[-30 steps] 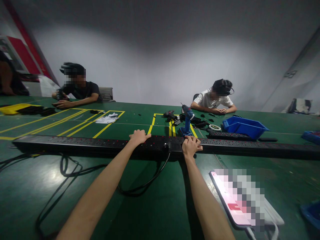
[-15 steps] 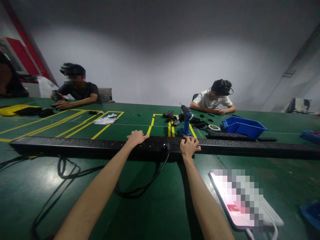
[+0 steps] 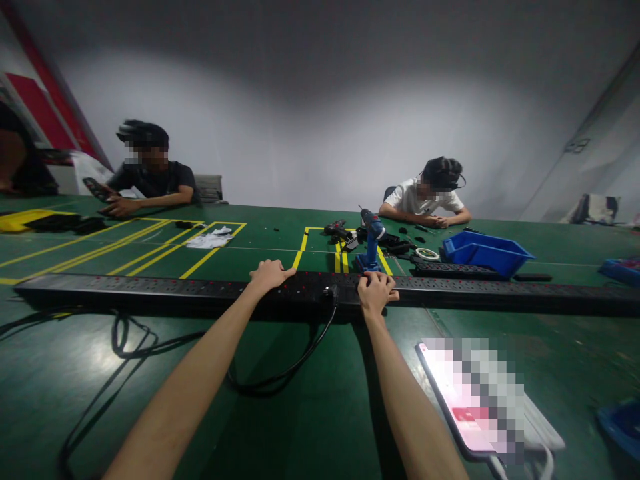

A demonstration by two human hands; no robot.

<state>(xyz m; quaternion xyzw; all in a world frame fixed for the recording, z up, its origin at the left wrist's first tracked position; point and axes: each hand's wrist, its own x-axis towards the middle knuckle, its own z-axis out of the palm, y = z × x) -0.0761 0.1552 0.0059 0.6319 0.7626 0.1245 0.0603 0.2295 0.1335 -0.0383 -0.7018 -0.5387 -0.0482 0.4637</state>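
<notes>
A long black power strip [image 3: 165,293] with many sockets and small red marks lies across the table from left to right. My left hand [image 3: 270,275] grips it left of the middle, with fingers curled over its far edge. Right of the middle, my right hand [image 3: 376,292] is closed over the same strip, its fingertips partly hidden. Between my hands a black plug [image 3: 332,291] sits in the strip's face, and its black cable [image 3: 305,363] loops down onto the table. Just behind my right hand stands a blue cordless drill [image 3: 371,240].
The green table [image 3: 300,433] bears yellow tape lines. A lit phone [image 3: 463,407] lies at front right. Beyond the strip are a blue bin [image 3: 483,253], a tape roll [image 3: 427,255], black parts and white papers [image 3: 211,237]. Two people sit across the table; another is partly visible at far left.
My hands keep their hold on the strip. The view has shifted very slightly. Across the table at left, the seated person's dark handheld object has tilted and moved left.
</notes>
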